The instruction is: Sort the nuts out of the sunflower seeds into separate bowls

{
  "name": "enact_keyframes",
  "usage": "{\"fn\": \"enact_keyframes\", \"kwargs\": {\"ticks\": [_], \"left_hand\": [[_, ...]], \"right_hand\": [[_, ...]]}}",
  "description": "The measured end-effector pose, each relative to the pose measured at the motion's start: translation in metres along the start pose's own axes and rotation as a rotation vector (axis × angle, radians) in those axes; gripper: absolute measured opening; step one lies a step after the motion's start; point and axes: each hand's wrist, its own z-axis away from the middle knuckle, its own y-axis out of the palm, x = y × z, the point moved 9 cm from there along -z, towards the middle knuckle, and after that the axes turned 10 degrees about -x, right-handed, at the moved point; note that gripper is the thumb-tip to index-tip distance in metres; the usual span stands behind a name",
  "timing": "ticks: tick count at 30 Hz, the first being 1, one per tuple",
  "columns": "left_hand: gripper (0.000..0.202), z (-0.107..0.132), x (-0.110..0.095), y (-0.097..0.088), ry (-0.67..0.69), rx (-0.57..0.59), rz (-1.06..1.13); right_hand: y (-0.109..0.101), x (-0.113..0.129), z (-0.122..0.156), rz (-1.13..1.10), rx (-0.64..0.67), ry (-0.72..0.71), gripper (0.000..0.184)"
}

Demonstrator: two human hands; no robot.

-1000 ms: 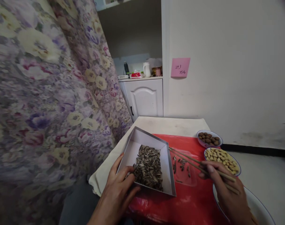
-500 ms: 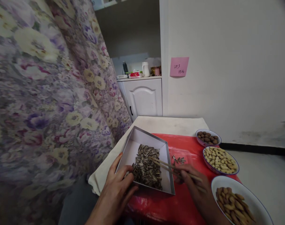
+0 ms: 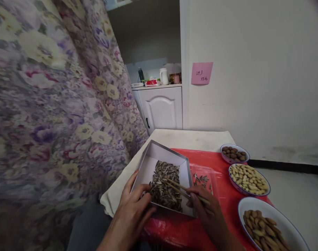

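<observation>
A shallow white box point(image 3: 151, 162) holds a pile of striped sunflower seeds point(image 3: 165, 183). My left hand point(image 3: 133, 212) grips the box's near left corner, thumb on the rim and fingers curled over the edge. My right hand point(image 3: 206, 212) is closed on a pair of wooden chopsticks point(image 3: 182, 188), whose tips reach into the seed pile. A few loose seeds point(image 3: 202, 179) lie on a clear plastic sheet just right of the box.
The red cloth point(image 3: 216, 164) covers a small table with a white cloth under it. Three blue-rimmed bowls stand on the right: brown nuts point(image 3: 234, 153), peanuts point(image 3: 249, 177), almonds point(image 3: 266, 228). A floral curtain hangs at left; a white cabinet stands behind.
My right hand has swung left with the chopsticks, from over the peanut bowl to the box, and the tips now sit in the seeds. The left hand has kept its hold.
</observation>
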Motion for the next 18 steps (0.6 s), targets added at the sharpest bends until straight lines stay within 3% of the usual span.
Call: {"fn": "enact_keyframes", "kwargs": {"ticks": [10,18], "left_hand": [[0.005,0.001,0.000,0.003,0.025,0.041,0.002],[0.007,0.000,0.000,0.001,-0.006,-0.002,0.010]], "right_hand": [[-0.006,0.008,-0.001,0.055,-0.030,-0.031,0.021],[-0.039,0.028,-0.009,0.121,-0.127,-0.008,0.023]]}}
